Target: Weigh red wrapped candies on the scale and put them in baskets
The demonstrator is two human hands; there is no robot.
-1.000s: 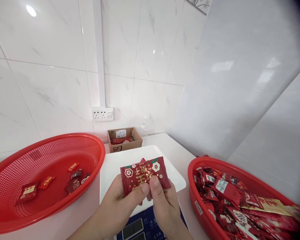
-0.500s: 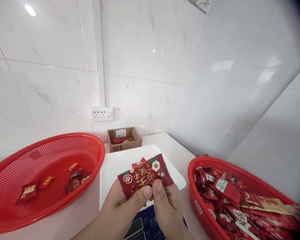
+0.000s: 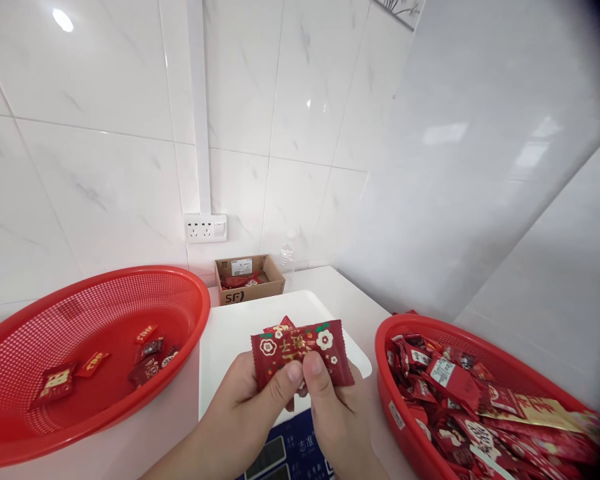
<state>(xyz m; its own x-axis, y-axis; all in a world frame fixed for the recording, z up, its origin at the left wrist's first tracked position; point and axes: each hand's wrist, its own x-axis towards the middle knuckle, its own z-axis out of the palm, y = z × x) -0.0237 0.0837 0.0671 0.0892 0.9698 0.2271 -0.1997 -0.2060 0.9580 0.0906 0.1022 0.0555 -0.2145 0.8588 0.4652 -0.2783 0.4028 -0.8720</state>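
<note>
Between both hands I hold a dark red snack packet [image 3: 275,363] with white flowers and gold characters. My left hand [image 3: 260,393] is closed on its left half, thumb on the front. On the right half, my right hand [image 3: 333,400] grips it with the thumb near the middle. The fingers behind the packet are mostly hidden. Beneath the hands stands a digital scale [image 3: 230,327] with a white tray and a blue panel. Another small red packet [image 3: 283,325] shows just behind the held one, partly covered by it.
At left is a red plastic basket [image 3: 180,283] with several small packets inside. A fuller red basket [image 3: 387,373] at right holds many red packets. A cardboard box [image 3: 260,291] with red packets sits at the back by the wall, below a power socket [image 3: 206,229].
The packet has moved slightly right and down, and has turned a little clockwise in both hands. The baskets, box and scale are where they were.
</note>
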